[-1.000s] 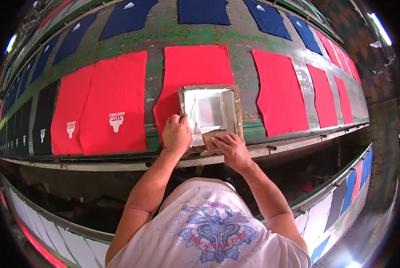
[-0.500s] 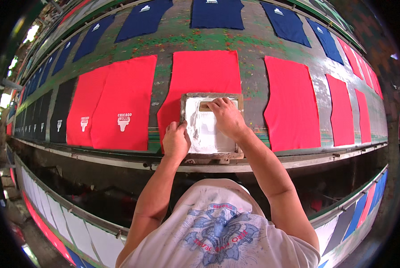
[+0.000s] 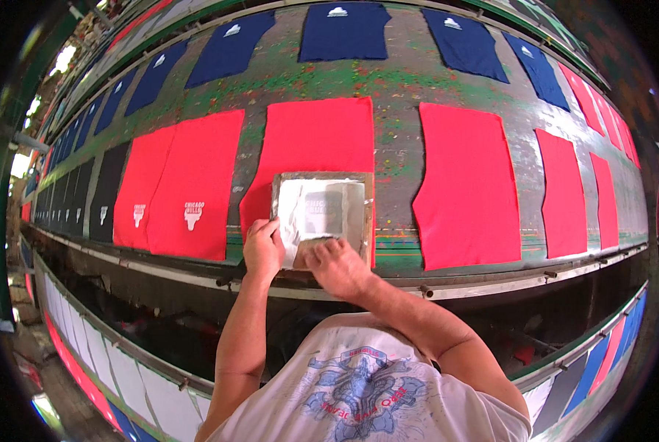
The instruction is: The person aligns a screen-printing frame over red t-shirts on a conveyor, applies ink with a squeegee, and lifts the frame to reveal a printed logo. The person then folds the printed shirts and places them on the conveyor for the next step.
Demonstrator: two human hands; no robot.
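Note:
A wooden screen-printing frame [image 3: 369,214] lies on the near part of a red fabric piece [image 3: 318,136]. White ink smears its left side, and a pale stencil design [image 3: 319,210] shows through the mesh. My left hand [image 3: 263,249] is closed on the frame's left edge, near its lower corner. At the near end of the mesh, my right hand [image 3: 338,267] grips a squeegee [image 3: 305,247], partly hidden under the fingers.
Red pieces with white prints [image 3: 197,184] lie to the left, beside black ones [image 3: 108,191]. Plain red pieces [image 3: 469,184] lie to the right. Printed navy pieces [image 3: 344,33] line the far side. A metal rail [image 3: 477,287] edges the long table [image 3: 396,147].
My right hand has drawn the squeegee from the far end of the screen to its near end. The stencil design shows more clearly. My left hand stays on the frame; the whole view has shifted.

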